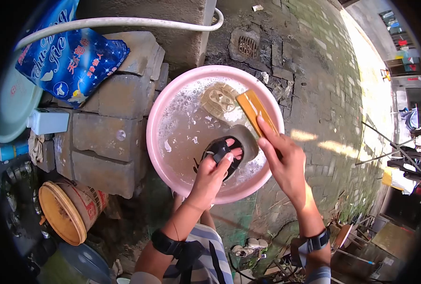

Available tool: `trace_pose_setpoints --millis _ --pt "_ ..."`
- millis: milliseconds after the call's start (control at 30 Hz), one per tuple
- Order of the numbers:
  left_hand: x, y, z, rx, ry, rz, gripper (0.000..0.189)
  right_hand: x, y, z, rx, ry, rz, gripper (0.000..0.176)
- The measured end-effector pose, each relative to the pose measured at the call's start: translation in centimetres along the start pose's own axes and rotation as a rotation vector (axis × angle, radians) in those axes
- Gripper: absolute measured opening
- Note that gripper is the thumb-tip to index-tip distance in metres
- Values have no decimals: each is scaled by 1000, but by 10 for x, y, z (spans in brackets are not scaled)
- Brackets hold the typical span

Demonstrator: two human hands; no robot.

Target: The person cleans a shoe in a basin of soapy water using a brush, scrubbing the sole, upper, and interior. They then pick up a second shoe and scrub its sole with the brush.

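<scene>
A pink basin (156, 151) of murky, sudsy water stands in front of me. My left hand (213, 173) is closed on a dark shoe (246, 141) with a grey toe, its fingers inside the black opening. The shoe is tilted over the water. In my right hand (286, 158) is a brush with a yellow-brown wooden back (255, 112), close beside the shoe's toe; its bristles are hidden underneath. Another shoe (218, 100) floats at the far side of the basin, its tan patterned sole facing up among the foam.
On the left, a blue washing-powder bag (78, 61) and a pale bottle (49, 121) rest by stacked blocks (104, 135). A white hose (125, 22) crosses above them. A lidded bucket (61, 213) lies lower left. Beyond the basin is a floor drain (248, 46).
</scene>
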State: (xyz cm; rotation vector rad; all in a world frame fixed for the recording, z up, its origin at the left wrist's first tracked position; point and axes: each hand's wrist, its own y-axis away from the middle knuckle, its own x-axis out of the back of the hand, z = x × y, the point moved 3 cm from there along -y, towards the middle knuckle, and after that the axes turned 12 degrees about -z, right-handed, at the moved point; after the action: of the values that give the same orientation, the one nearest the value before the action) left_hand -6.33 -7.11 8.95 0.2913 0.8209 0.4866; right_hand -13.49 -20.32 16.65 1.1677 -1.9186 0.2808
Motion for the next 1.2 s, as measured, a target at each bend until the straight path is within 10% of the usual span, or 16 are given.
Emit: trace_pose_setpoints --millis 300,500,633,700,833,900,1200 --pt "5 0 6 10 228 148 30 -67 33 5 59 144 90 43" --pt "11 2 -6 -50 -26 16 25 -30 -31 -27 43 335 -264 34" --pt "2 16 11 -127 -284 -112 30 -14 -32 -6 72 290 -139 35" --pt "15 17 11 -126 -358 -82 28 -14 -9 14 -103 -281 -181 38" --pt "29 26 0 -143 -332 -64 30 -50 44 60 -44 -486 -142 41" --pt "33 28 -6 -147 -364 -64 30 -72 62 75 -334 -279 -453 39" --pt "23 26 -6 -28 -155 35 32 -148 38 93 -153 348 -497 25"
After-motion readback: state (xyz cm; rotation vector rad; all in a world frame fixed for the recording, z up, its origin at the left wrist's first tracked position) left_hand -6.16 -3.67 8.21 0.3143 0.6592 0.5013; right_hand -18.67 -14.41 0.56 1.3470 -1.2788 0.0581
